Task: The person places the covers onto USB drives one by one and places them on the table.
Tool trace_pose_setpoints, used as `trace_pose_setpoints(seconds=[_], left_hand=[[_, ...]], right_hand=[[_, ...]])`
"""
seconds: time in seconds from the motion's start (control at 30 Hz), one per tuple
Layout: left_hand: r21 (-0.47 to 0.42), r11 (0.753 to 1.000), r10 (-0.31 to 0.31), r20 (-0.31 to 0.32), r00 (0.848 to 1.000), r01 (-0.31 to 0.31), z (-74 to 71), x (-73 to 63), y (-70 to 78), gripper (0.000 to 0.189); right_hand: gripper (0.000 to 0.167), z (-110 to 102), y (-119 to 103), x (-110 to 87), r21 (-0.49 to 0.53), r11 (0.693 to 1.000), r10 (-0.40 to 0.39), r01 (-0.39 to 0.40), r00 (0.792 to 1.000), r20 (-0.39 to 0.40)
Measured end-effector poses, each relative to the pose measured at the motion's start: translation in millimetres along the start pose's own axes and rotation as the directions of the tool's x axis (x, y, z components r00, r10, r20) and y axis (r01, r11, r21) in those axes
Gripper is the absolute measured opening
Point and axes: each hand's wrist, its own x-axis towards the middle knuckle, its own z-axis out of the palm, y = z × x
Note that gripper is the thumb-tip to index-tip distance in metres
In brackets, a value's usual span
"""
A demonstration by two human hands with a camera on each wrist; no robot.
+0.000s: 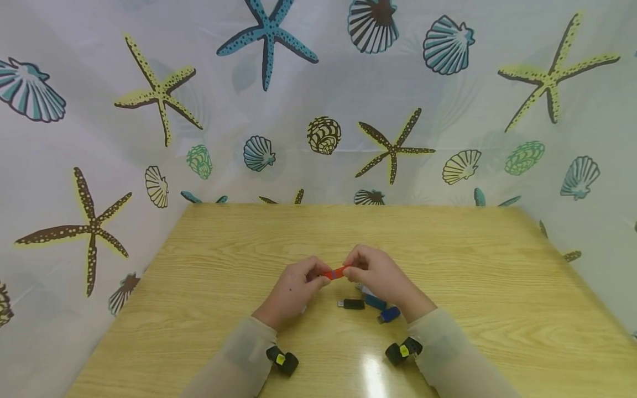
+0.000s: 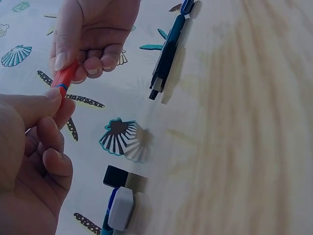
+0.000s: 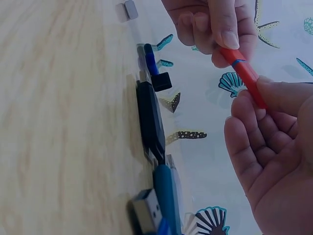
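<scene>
A red USB stick [image 1: 338, 272] with a narrow blue band is held level between both hands above the wooden table. My left hand [image 1: 297, 283] pinches its left end between thumb and fingertips. At the other end, the thumb and fingers of my right hand [image 1: 379, 275] pinch it too. In the right wrist view the red USB stick [image 3: 249, 81] slants between the two thumbs, its blue band showing between them. Beneath the hands lie a black USB stick [image 1: 354, 304], a teal one [image 1: 375, 302] and a dark blue one [image 1: 389, 314], metal plugs exposed on the black and dark blue.
A pale USB stick [image 1: 365, 289] lies partly hidden under my right hand. Another small light piece [image 1: 304, 309] peeks out beside my left wrist. The wooden table [image 1: 239, 237] ends at a curtain [image 1: 298, 166] printed with shells and starfish, which also hangs along both sides.
</scene>
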Motion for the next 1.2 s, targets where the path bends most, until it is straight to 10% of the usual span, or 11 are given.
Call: trace_pose_setpoints(seconds=[0.47, 1.2], left_hand=[[0.005, 1.000, -0.019, -0.040, 0.999, 0.019, -0.8, -1.7, 0.8, 0.014], [0.045, 0.999, -0.015, -0.043, 0.999, 0.017, 1.7, 1.3, -3.0, 0.020]], right_hand=[[0.004, 3.3, 2.6, 0.6, -0.164, 0.986, -0.027, 0.026, 1.000, -0.004], [0.013, 3.3, -1.8, 0.3, -0.534, 0.841, -0.111, 0.086, 0.994, -0.015]])
